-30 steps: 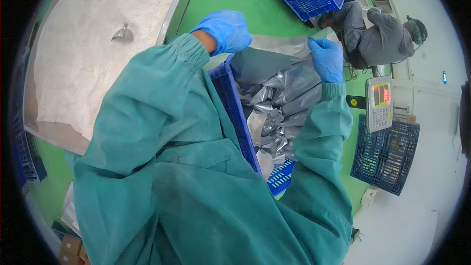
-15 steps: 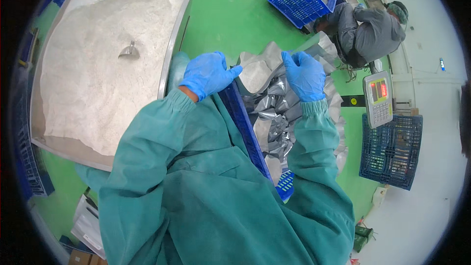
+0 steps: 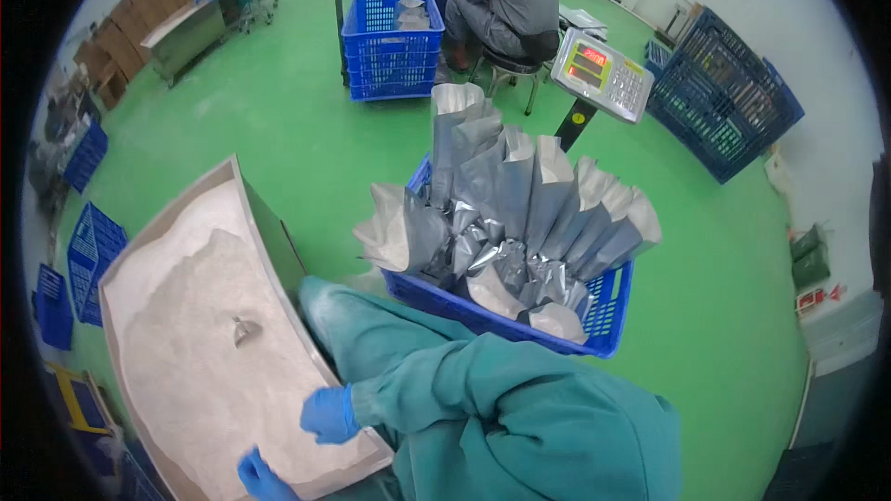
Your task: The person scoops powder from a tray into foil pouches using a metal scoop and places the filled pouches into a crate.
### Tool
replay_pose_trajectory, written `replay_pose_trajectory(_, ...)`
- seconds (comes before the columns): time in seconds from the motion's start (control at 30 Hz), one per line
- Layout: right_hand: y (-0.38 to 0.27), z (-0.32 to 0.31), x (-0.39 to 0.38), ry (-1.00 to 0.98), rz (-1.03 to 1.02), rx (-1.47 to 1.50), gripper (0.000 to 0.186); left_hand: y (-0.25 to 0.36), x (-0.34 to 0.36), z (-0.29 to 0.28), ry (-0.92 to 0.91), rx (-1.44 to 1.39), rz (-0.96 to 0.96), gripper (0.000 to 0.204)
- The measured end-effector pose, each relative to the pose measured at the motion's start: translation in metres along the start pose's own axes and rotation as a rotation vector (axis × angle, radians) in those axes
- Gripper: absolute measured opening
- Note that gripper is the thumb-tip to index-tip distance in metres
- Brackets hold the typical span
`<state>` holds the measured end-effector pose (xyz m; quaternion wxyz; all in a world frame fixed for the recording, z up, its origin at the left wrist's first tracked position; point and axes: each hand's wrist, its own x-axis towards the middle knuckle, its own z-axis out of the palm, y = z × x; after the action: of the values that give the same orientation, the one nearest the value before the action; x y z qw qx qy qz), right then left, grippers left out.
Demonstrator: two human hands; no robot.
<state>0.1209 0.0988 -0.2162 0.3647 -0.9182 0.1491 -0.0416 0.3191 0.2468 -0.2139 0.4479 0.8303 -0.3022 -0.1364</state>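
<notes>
Both my hands, in blue gloves, are over a large metal bin of off-white powder. My right hand is near the bin's right wall, its fingers curled in and nothing seen sticking out of them. At the lower edge my left hand is partly cut off, and how its fingers lie is unclear. Farther up, a metal scoop rests in the powder, apart from both hands. Right of the bin, a blue crate holds several silver foil bags, many standing with open tops.
Behind the foil bags stands a scale display on a post. A person in grey sits on a stool beside stacked blue crates. Dark crates lean at the right wall. More blue crates stand left of the bin.
Both hands have left the foil bags in the crate and moved left over the powder bin. The view has turned, bringing more of the room into sight.
</notes>
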Motion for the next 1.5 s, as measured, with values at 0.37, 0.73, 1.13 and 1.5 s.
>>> replay_pose_trajectory(0.37, 0.03, 0.063, 0.041, -0.386, 0.114, -0.177, 0.024, -0.19, -0.195, -0.202, -0.109, 0.777, -0.476, 0.033)
replay_pose_trajectory(0.73, 0.002, 0.053, 0.033, -0.318, 0.125, -0.073, 0.022, -0.114, -0.262, -0.167, 0.424, 0.666, -0.61, 0.02)
replay_pose_trajectory(1.13, 0.012, 0.043, 0.036, -0.335, 0.139, -0.061, 0.024, -0.139, -0.278, -0.174, 0.758, -0.289, -0.949, 0.022)
replay_pose_trajectory(1.5, -0.019, 0.048, 0.042, -0.28, -0.018, -0.1, 0.014, -0.015, -0.246, -0.225, 1.024, 0.844, -0.834, 0.023)
